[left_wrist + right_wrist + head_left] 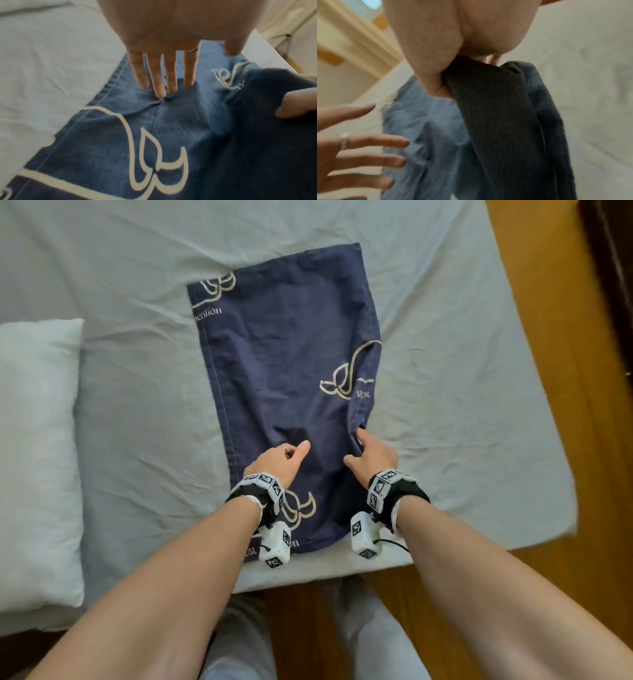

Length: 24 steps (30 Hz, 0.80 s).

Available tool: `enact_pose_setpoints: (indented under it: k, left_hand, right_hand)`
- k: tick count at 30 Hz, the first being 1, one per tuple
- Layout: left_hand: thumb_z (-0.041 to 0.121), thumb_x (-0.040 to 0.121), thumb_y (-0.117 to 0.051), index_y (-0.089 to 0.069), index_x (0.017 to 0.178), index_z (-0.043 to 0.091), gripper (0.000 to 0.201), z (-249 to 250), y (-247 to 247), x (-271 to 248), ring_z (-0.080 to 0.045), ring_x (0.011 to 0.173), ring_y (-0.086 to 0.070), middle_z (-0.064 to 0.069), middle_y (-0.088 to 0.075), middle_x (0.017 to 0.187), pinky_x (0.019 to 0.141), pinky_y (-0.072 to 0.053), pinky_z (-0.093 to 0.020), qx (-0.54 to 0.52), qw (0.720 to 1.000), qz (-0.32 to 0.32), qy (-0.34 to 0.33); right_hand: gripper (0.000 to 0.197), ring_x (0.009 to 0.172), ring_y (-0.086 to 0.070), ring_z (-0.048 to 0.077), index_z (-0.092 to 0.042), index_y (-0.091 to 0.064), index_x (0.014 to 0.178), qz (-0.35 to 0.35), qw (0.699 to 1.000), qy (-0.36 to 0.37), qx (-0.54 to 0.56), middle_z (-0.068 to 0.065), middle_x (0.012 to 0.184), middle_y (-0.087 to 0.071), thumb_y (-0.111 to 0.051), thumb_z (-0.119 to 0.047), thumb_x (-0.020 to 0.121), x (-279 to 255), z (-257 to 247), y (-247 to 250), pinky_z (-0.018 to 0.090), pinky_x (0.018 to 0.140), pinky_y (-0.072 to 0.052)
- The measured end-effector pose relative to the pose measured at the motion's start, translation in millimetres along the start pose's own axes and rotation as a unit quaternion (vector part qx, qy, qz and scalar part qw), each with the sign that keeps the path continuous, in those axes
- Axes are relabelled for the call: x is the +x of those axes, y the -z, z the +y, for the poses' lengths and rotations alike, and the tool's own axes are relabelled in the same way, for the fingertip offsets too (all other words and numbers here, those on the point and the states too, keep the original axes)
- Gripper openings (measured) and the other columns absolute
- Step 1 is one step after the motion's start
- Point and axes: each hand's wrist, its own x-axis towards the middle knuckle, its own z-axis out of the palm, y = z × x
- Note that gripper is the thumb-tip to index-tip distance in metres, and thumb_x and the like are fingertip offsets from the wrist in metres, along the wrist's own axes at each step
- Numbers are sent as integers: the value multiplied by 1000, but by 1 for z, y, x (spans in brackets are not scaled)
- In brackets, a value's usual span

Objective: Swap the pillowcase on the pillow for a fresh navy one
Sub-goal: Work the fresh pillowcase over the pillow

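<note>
We see the navy pillowcase (287, 378) spread nearly flat on the bed (462, 371), filling the middle of the head view, its cream printed motifs at the upper left, right and lower edges. The bare white pillow (37, 460) lies at the left edge of that view, apart from the pillowcase.

Our left hand (277, 462) sits over the lower part of the cloth. In the left wrist view its fingers (159, 81) are straight and slightly spread, their tips touching the fabric where a small wrinkle gathers; a ring shows on one of them.

Our right hand (371, 455) is at the lower right edge of the pillowcase. In the right wrist view its fingers (429, 65) pinch a fold of the dark cloth, which is lifted off the sheet and hangs from the grip in a thick pleat.

A strip of wooden floor (565, 440) runs down the right side of the head view.
</note>
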Motion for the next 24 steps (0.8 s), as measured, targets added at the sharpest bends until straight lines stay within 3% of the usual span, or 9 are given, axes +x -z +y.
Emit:
enact_pose_setpoints:
  k: [3,6,9,12,14,17,20,22,24]
  left_hand:
    - [94,63,-27,-70,93,24,87,-16,37,-14,-24,89,-65,1,-71,88,91,-49,-41,-167,985,37,10]
    - [91,59,-49,-69,88,29,71,-34,76,-28,-19,82,-68,6,-71,86,87,-54,-39,-211,977,31,-30]
    - [55,73,-73,-64,78,25,32,-56,106,-38,-22,74,-69,-4,-73,83,70,-53,-30,-167,985,-21,-29]
    - [14,78,-67,-63,67,16,12,-108,119,-32,-30,73,-72,-10,-70,65,63,-53,-28,-101,995,-17,-12]
    - [12,81,-59,-64,75,15,8,-146,122,-28,-30,73,-71,-10,-72,71,72,-59,-36,-87,996,17,9]
    - [13,92,-48,-60,107,10,20,-195,135,-34,-39,98,-64,-21,-67,108,87,-52,-41,-108,989,87,44]
    - [8,97,-43,-53,122,1,27,-242,157,-39,-42,112,-55,-25,-59,122,92,-42,-40,-138,981,117,73]
    - [8,97,-42,-54,120,3,27,-273,173,-44,-41,111,-56,-24,-59,122,92,-42,-39,-177,971,139,84]
    - [10,96,-43,-55,118,3,26,-301,185,-52,-41,111,-56,-23,-60,121,91,-42,-38,-193,967,138,90]
  right_hand:
    - [53,103,-62,33,-32,-50,129,-101,987,121,-26,6,115,-67,-65,-23,79,-21,-47,1,35,84,-50]
    - [68,111,-62,31,-37,-39,144,-178,957,203,-109,1,132,-61,-62,-17,82,-50,-89,-11,36,88,-51]
    - [72,113,-59,33,-34,-36,147,-225,933,226,-167,6,130,-59,-61,-12,83,-79,-121,-38,35,86,-50]
    - [79,123,-53,31,-36,-35,149,-255,929,204,-175,7,139,-52,-66,-10,81,-107,-149,-75,38,98,-48]
    - [74,121,-56,26,-40,-44,144,-281,931,171,-157,3,137,-57,-71,-16,79,-122,-156,-101,34,99,-48]
    - [32,93,-68,27,-30,-70,108,-300,928,118,-188,2,98,-72,-75,-25,76,-141,-153,-140,34,83,-54]
    - [8,86,-71,29,-25,-70,79,-329,926,77,-166,2,78,-71,-77,-26,75,-163,-167,-168,32,74,-55]
    - [17,91,-72,25,-23,-73,89,-327,932,75,-140,4,87,-74,-76,-35,77,-173,-189,-180,31,77,-56]
    - [43,103,-68,20,-25,-71,112,-285,948,79,-115,-1,108,-72,-71,-53,80,-173,-215,-190,31,90,-54]
